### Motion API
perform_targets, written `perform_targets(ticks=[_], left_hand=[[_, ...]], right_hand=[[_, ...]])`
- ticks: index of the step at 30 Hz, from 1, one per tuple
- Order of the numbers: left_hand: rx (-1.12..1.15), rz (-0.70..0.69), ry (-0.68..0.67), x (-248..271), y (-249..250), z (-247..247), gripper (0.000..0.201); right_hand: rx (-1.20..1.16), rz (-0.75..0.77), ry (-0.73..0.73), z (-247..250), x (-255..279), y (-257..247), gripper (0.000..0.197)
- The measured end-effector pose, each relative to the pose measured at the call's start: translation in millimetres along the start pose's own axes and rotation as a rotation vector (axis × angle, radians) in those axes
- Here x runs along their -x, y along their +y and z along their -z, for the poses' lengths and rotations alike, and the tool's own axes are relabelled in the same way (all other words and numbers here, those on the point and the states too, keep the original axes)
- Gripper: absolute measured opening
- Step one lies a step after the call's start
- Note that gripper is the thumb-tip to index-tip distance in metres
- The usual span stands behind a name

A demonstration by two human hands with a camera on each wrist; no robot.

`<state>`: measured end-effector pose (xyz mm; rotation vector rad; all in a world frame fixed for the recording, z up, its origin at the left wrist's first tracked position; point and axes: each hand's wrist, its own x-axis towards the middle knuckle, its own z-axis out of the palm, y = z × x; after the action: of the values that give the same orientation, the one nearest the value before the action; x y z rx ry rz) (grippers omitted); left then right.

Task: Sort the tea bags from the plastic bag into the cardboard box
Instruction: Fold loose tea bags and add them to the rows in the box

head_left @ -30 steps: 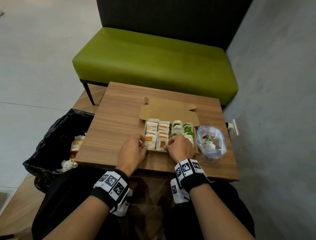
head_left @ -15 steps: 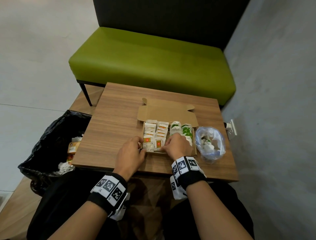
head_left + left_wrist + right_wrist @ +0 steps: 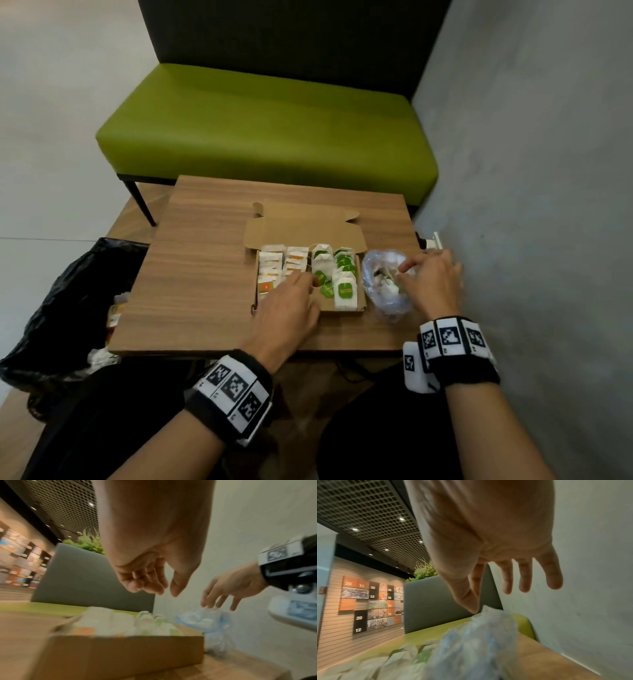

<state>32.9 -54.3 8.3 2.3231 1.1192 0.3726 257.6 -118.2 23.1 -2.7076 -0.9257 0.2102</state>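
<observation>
The open cardboard box (image 3: 301,229) sits mid-table, with orange-tagged tea bags (image 3: 270,270) in its left rows and green-tagged tea bags (image 3: 344,291) on its right. My left hand (image 3: 305,281) hovers over the box's near left part. Its fingers are loosely curled and hold nothing, as the left wrist view shows (image 3: 163,592). Just right of the box lies the clear plastic bag (image 3: 380,305), with a few tea bags inside. My right hand (image 3: 406,274) reaches down to the bag's mouth with spread fingers (image 3: 524,582). Its thumb tip touches the bag's rim (image 3: 488,614).
The wooden table (image 3: 198,274) stands before a green bench (image 3: 267,130). A grey wall (image 3: 531,205) with a white socket (image 3: 433,241) runs close along the table's right side. A black rubbish bag (image 3: 68,298) with waste sits on the floor to the left.
My right hand has left the box's near edge and moved right, over the plastic bag. My left hand has shifted right, over the box's near left part.
</observation>
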Motion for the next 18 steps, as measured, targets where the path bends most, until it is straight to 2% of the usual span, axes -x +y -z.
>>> perform_targets(ticks=[1,4,8,12,18], left_hand=[[-0.007,-0.084,-0.063,-6.6,14.2,-5.6,0.035],[-0.114,-0.282,-0.219,-29.1,52.6,-27.4,0.043],[-0.314,-0.378,-0.350,-49.7,70.0,-60.9,0.049],[-0.408,-0.385,-0.346,-54.0,55.4,-78.0,0.043],[-0.258,-0.411,-0.312,-41.8,53.1,-81.1,0.029]], right_hand=[[0.001,-0.014,-0.069,-0.4,-4.3,6.1,0.001],[-0.051,0.007,-0.182,-4.2,-7.3,12.3,0.022],[-0.052,0.031,-0.183,-11.7,-5.6,16.7,0.018],[-0.028,0.049,-0.140,-14.0,-4.2,24.3,0.017],[-0.082,0.029,-0.160,-13.0,-6.4,26.4,0.022]])
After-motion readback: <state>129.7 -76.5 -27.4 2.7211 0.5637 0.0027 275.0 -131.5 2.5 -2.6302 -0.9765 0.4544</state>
